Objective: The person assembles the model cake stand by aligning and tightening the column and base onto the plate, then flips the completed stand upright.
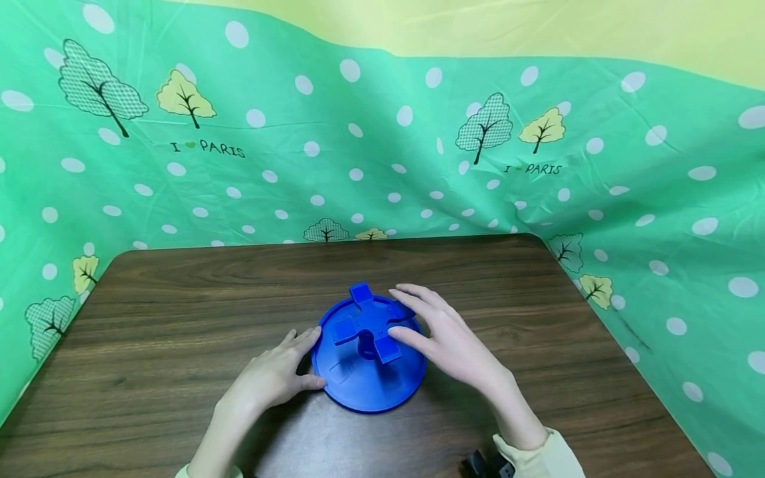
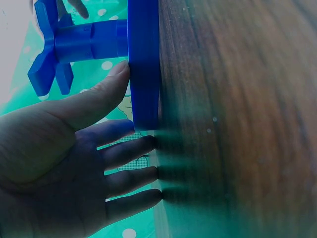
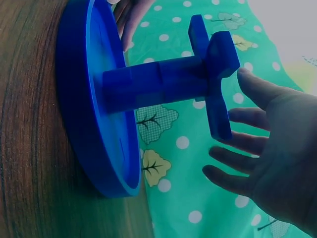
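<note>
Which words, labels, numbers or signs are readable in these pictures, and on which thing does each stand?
"I PARIS", with a small green shape between the words: green cloth, left in the head view.
"I PARIS", again with a small shape between: same cloth, further right.
Too small to read: tiny marks on the blue cross-shaped top.

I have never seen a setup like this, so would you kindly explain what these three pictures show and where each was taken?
There is no machine here, only a person working bare-handed. The wide picture comes from a camera on the person's head; the two closer ones come from cameras on the left and right wrists, so the table appears turned sideways. On it rests a blue stand: a round base, a post and a cross-shaped top. The left hand touches the base's edge; the right hand is spread beside the top, perhaps touching it. Neither hand wraps around the stand.
</note>
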`<state>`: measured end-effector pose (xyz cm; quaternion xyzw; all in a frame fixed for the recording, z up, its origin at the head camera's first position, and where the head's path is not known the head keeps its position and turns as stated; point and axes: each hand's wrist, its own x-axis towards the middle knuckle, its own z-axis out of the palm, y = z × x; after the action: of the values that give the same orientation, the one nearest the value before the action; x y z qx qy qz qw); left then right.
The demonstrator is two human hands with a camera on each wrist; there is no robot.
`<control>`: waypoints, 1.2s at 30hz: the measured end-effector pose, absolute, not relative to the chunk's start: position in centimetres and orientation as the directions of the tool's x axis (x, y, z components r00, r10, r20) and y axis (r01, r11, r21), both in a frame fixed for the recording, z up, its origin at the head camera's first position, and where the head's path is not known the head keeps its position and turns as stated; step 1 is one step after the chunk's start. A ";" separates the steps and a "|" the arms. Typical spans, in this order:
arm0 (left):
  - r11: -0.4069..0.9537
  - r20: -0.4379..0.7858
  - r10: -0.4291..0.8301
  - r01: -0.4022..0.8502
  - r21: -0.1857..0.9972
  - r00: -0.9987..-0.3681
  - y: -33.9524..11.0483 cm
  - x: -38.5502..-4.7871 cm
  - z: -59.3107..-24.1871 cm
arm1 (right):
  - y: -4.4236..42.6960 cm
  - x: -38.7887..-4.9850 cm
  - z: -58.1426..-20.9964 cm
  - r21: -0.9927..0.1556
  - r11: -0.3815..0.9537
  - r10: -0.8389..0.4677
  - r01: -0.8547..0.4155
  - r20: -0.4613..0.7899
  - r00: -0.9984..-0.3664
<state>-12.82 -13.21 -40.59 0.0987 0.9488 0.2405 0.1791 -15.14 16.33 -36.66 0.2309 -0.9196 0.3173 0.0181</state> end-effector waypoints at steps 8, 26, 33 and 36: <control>0.863 -0.296 0.273 0.097 0.496 -0.915 -13.2 -12.9 -40.6 | 16.5 -15.0 -36.4 -0.550 0.705 -0.405 -0.447 0.205 -0.891; 0.862 -0.288 0.270 0.098 0.497 -0.919 -13.2 -12.8 -40.7 | 16.3 -14.9 -36.0 -0.578 0.619 -0.471 -0.532 0.269 -0.840; 0.863 -0.293 0.267 0.093 0.496 -0.918 -13.2 -12.8 -40.7 | 16.4 -15.0 -36.1 -0.485 0.701 -0.387 -0.523 0.357 -0.850; 0.865 -0.294 0.268 0.095 0.492 -0.917 -13.2 -12.8 -40.7 | 16.5 -15.1 -36.2 -0.470 0.734 -0.375 -0.490 0.320 -0.870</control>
<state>-12.83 -13.16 -40.73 0.0955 0.9489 0.2413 0.1793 -15.13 16.48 -36.24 0.2335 -0.9256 0.2798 0.1024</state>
